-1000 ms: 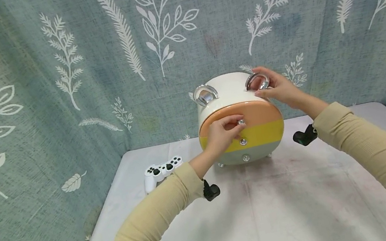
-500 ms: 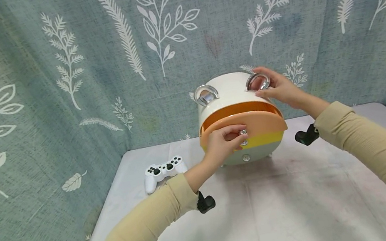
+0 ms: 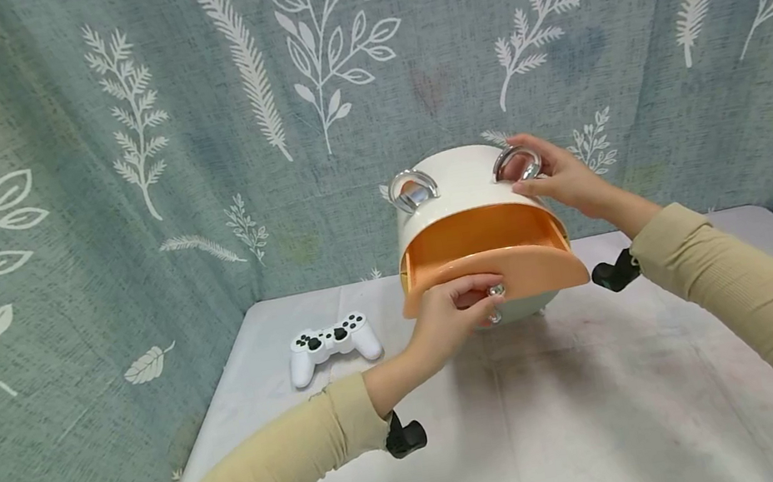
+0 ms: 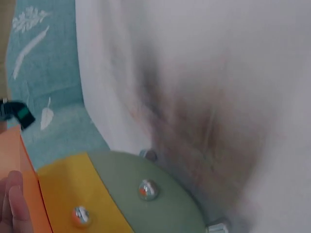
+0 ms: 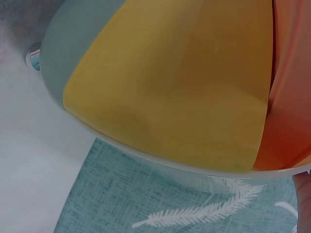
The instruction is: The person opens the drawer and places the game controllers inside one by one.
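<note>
A rounded white drawer cabinet (image 3: 455, 175) stands at the back of the table, with two chrome ring ears on top. Its top orange drawer (image 3: 542, 267) is pulled out, and the visible part of its orange inside holds nothing. My left hand (image 3: 440, 321) pinches the small round knob (image 3: 496, 289) on that drawer's front. With fingers and thumb, my right hand (image 3: 562, 175) grips the right chrome ring (image 3: 515, 151). Below, the yellow drawer (image 4: 73, 189) and the grey-green drawer (image 4: 141, 170) are closed, each with a shiny knob.
Left of the cabinet, a white game controller (image 3: 333, 346) lies on the white tablecloth (image 3: 509, 441). A grey-green curtain (image 3: 185, 121) with white leaf prints hangs close behind the cabinet and along the left side.
My left hand has drawn the orange drawer out toward me from fully closed, moving down and forward in the head view. My right hand has stayed on the ring.
</note>
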`<move>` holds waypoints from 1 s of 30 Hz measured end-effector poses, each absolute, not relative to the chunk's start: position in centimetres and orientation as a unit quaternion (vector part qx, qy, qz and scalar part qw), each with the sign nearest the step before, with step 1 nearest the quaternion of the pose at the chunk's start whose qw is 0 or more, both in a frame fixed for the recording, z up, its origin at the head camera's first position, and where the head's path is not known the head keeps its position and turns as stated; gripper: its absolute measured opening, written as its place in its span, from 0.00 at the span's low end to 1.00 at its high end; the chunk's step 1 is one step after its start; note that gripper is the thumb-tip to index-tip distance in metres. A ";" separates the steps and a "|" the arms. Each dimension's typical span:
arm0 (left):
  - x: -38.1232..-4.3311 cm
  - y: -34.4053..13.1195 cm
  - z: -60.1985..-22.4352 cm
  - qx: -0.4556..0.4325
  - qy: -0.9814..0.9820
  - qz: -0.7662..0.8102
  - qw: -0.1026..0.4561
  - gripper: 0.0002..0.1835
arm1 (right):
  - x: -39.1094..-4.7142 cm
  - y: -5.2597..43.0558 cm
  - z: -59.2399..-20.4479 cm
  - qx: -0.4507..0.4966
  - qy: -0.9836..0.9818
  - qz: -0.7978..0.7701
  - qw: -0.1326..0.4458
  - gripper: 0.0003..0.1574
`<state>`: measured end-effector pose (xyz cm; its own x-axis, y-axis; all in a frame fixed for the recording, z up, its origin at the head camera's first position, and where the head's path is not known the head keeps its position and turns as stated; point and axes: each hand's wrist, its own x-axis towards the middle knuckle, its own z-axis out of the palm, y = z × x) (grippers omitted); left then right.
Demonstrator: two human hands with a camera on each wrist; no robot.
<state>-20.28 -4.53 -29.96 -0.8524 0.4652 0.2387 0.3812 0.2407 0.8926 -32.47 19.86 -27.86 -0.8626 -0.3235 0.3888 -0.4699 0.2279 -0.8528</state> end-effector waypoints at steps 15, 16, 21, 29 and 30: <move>-19.5 -4.6 -32.5 0.279 0.784 0.554 0.022 0.14 | -32.6 20.0 -28.0 0.260 -0.774 0.574 0.063 0.35; -19.4 -4.6 -32.5 0.281 0.785 0.551 0.019 0.14 | -32.6 19.9 -28.0 0.261 -0.775 0.573 0.064 0.36; -19.0 -4.7 -32.6 0.288 0.788 0.544 0.008 0.14 | -32.5 19.9 -28.0 0.258 -0.778 0.570 0.068 0.36; -18.8 -4.7 -32.7 0.292 0.782 0.551 0.008 0.14 | -32.5 19.8 -27.9 0.252 -0.780 0.568 0.068 0.35; -18.7 -4.7 -32.7 0.292 0.781 0.552 0.008 0.14 | -32.5 19.8 -27.9 0.253 -0.780 0.568 0.068 0.35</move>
